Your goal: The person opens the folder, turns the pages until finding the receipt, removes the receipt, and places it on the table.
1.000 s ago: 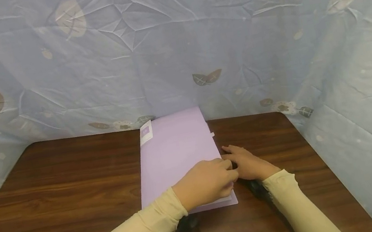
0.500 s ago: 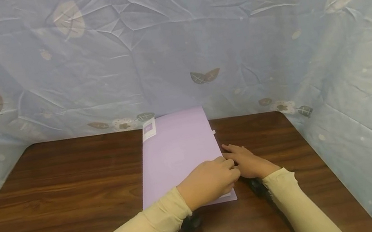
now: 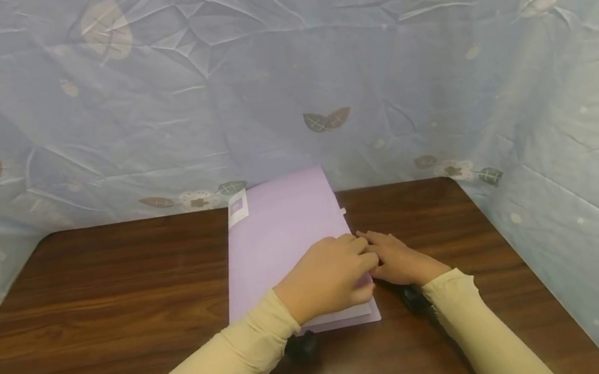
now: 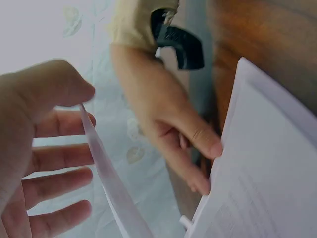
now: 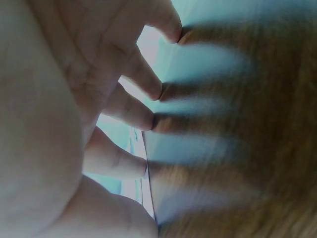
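Note:
A lilac folder (image 3: 278,237) lies on the brown wooden table (image 3: 114,293), its long side running away from me. My left hand (image 3: 330,275) lies over its near right edge. In the left wrist view the left hand (image 4: 44,124) pinches the thin cover (image 4: 106,183) between thumb and fingers, lifted off the white papers (image 4: 262,163) inside. My right hand (image 3: 399,259) sits just right of the folder. In the left wrist view the right hand (image 4: 163,114) touches the papers' edge with thumb and a finger. In the right wrist view its fingertips (image 5: 161,91) rest spread on the wood.
Blue leaf-print cloth (image 3: 279,70) hangs close behind and on both sides of the table. A white label (image 3: 238,208) sits at the folder's far left corner. Black camera mounts (image 3: 415,299) are strapped under both wrists.
My left hand has slid a little farther along the folder's right edge, closer to the right hand. The right hand has hardly moved.

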Motion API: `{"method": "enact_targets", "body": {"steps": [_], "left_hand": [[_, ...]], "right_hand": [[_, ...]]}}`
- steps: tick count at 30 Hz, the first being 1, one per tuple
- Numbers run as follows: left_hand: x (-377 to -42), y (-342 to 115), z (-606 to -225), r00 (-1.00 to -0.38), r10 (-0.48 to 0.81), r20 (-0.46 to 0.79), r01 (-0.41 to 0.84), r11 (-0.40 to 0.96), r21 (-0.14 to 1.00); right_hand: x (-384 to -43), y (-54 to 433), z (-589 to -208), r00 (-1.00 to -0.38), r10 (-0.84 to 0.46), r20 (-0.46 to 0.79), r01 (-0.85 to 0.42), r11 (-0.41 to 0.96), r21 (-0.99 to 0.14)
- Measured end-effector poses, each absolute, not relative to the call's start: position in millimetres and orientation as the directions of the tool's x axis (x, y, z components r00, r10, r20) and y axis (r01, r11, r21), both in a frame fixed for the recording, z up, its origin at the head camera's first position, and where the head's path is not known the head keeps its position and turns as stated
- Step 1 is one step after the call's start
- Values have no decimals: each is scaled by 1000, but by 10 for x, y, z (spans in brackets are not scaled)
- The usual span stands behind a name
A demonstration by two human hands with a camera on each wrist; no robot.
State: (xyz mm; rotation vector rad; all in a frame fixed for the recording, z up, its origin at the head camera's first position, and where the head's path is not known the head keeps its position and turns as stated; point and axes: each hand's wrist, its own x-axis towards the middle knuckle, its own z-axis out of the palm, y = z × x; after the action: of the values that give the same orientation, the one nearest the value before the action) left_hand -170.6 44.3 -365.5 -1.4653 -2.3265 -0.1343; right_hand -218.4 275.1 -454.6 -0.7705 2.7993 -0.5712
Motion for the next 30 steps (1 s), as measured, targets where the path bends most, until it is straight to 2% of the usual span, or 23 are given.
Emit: {"method": "enact_targets", "body": {"steps": [6,11,17,24,30], "left_hand": [[-1763,335,-3549,-396,811,431,893,449,-25],[-1756,181,-3467,-393,776,494,890,455,-7],[-1742,-32,-3385,-362,723,589,898,439,13],[-1711,-265,-3299,-298,687,663,916,400,-3],[-1680,-505,-3239,-286,661,693,913,407,-11]], "right_hand": [[-2159,2750,-4541,-853,-520,-43,-458,787,-414],[-2152,2735,-4534,-849,-524,-64,-461,795,-395],[-2145,2709,-4506,-852,-518,-74,-453,800,-393],[-2153,2677,-4508,-859,-505,-90,-440,816,-376],[-2157,2672,-4533,-874,-475,-103,-411,835,-367]]}}
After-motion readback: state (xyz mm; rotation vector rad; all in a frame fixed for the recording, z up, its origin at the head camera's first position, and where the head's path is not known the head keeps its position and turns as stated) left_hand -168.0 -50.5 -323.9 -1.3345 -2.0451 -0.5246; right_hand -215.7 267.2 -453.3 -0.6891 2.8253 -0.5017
